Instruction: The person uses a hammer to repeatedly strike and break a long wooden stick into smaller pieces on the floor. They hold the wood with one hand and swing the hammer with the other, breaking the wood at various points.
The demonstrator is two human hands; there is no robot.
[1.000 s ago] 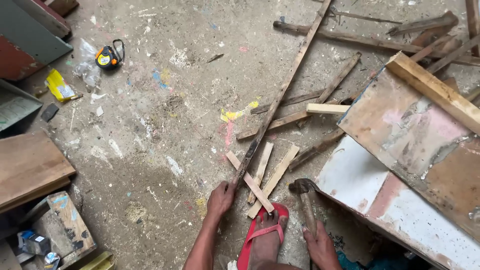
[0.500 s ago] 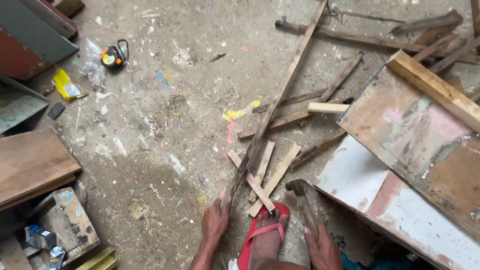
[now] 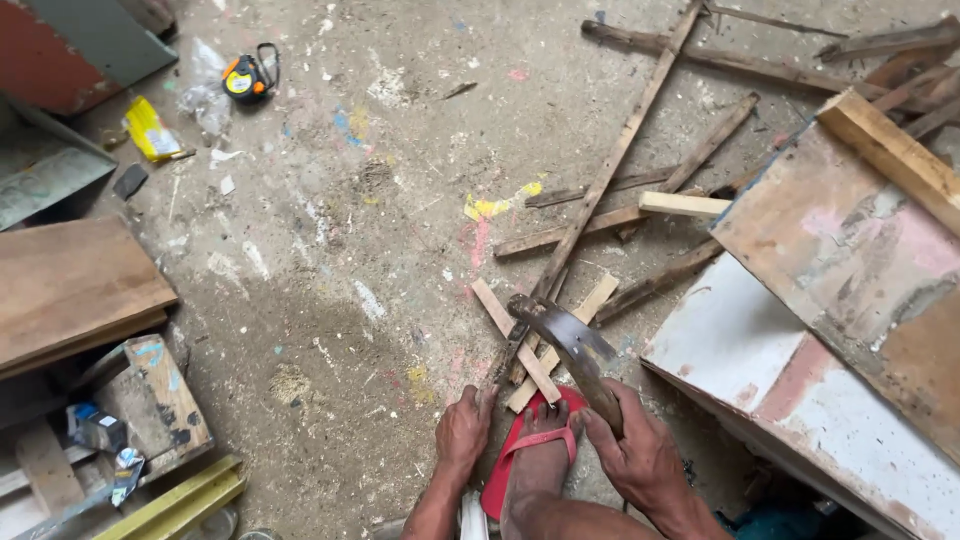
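Where the paint-spattered concrete floor (image 3: 330,250) meets a stack of worn painted boards (image 3: 850,300) at right, thin wooden slats (image 3: 545,345) lie crossed beneath a long diagonal strip (image 3: 610,170). A foot in a red sandal (image 3: 530,455) presses on the near ends of the slats. The right hand (image 3: 640,455), its grip closed around the handle, holds a claw hammer (image 3: 570,345) with the head raised just above the slats. The left hand (image 3: 463,430), fingers curled, rests on the floor beside the strip's near end. A yellow tape measure (image 3: 245,78) lies well apart at upper left.
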